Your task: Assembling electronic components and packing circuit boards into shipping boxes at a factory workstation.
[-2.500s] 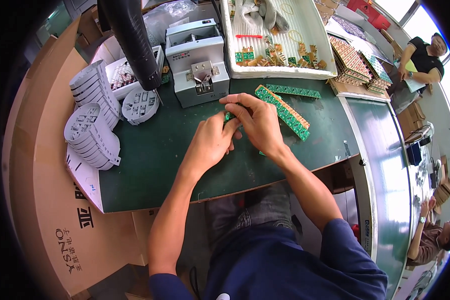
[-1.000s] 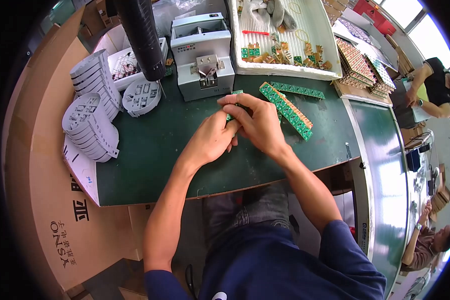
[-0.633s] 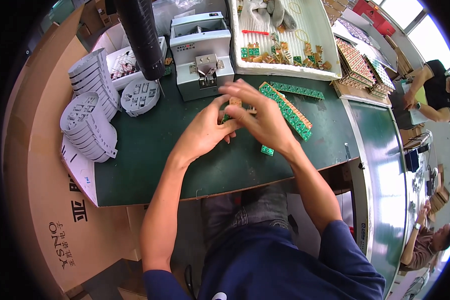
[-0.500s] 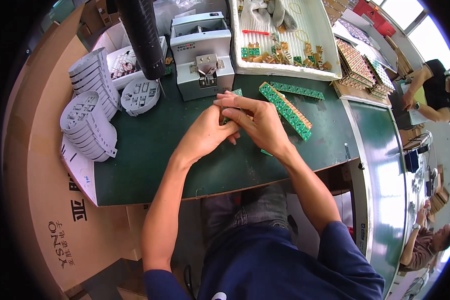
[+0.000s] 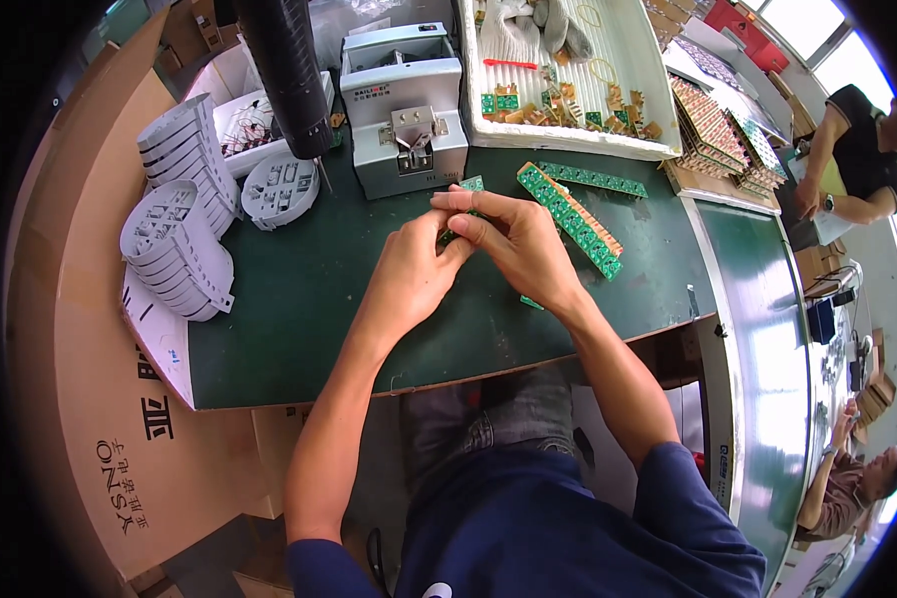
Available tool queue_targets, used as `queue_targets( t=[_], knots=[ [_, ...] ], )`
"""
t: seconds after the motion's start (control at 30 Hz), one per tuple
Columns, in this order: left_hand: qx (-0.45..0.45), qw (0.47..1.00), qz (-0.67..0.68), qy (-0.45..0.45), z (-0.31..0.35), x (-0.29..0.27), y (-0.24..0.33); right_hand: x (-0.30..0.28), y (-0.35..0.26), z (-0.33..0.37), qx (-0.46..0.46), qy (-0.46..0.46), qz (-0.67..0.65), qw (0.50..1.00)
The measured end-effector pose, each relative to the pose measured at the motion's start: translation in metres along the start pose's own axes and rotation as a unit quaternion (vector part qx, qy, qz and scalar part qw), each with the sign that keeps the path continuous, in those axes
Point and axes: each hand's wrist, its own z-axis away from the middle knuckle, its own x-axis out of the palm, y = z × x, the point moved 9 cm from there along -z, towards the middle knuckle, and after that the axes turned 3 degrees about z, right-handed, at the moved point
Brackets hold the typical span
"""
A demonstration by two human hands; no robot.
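My left hand (image 5: pixel 417 264) and my right hand (image 5: pixel 520 244) meet over the green table, fingers closed together. Pinched between them is a small green circuit board (image 5: pixel 448 237), mostly covered by the fingers. Just beyond my fingertips, a bit of green board (image 5: pixel 472 183) shows, and I cannot tell whether it is part of the held one. To the right, a strip of green circuit boards (image 5: pixel 573 221) with a tan edge lies at a slant. Behind it rests another green strip (image 5: pixel 593 180). A green board end (image 5: pixel 531 302) peeks out by my right wrist.
A grey metal machine (image 5: pixel 405 120) stands beyond my hands. Right of it is a white foam tray (image 5: pixel 568 143) with small boards and gloves. Stacked grey plastic housings (image 5: pixel 174 249) stand left, near a black tube (image 5: pixel 287 80). Two other people work at the far right.
My left hand has turned slightly and its fingers have drawn in around the board. My right hand has barely shifted. At the far right, one person has leaned over.
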Motion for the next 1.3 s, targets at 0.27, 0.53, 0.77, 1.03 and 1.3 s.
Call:
queue_targets(
  t=[0.27, 0.53, 0.77, 1.03, 1.3],
  knots=[
    [0.016, 0.999, -0.026, 0.043, 0.007, 0.005, 0.006, 0.000, 0.007, 0.000, 0.129, -0.020, -0.081, 0.988],
    [-0.028, 1.000, -0.010, 0.004, 0.010, 0.001, 0.017, -0.007, -0.016, 0.008, 0.045, 0.116, -0.018, 0.992],
    [-0.017, 0.998, 0.045, -0.040, 0.007, 0.007, 0.025, -0.025, 0.015, -0.002, 0.082, 0.136, -0.012, 0.987],
    [-0.104, 0.994, -0.009, -0.021, -0.009, -0.006, -0.002, -0.092, -0.015, 0.024, -0.053, 0.210, 0.366, 0.905],
    [-0.009, 0.999, 0.030, 0.029, -0.013, -0.010, 0.005, -0.107, 0.023, 0.094, 0.044, 0.130, 0.433, 0.891]
  ],
)
